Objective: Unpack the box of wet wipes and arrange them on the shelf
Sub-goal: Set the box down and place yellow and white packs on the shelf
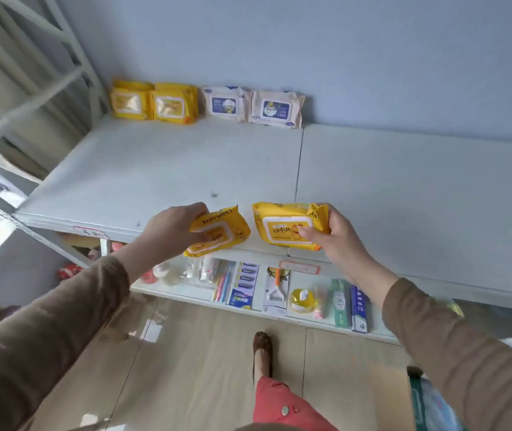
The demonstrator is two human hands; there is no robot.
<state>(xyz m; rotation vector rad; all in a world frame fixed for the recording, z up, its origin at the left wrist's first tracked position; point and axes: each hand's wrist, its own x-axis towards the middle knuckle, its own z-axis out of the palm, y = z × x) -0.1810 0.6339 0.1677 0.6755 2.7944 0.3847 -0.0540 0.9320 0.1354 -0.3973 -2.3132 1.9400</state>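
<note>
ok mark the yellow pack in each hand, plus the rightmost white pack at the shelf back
left-hand yellow pack (222, 233), head view, front face by the lid
right-hand yellow pack (282, 223), head view, white lid
rightmost white pack (274, 110), head view, blue label

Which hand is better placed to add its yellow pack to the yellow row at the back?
Left, probably. The left hand and its pack are nearer the yellow row at back left.

4 wipe packs (208, 104) stand at the shelf (155, 169) back.
</note>
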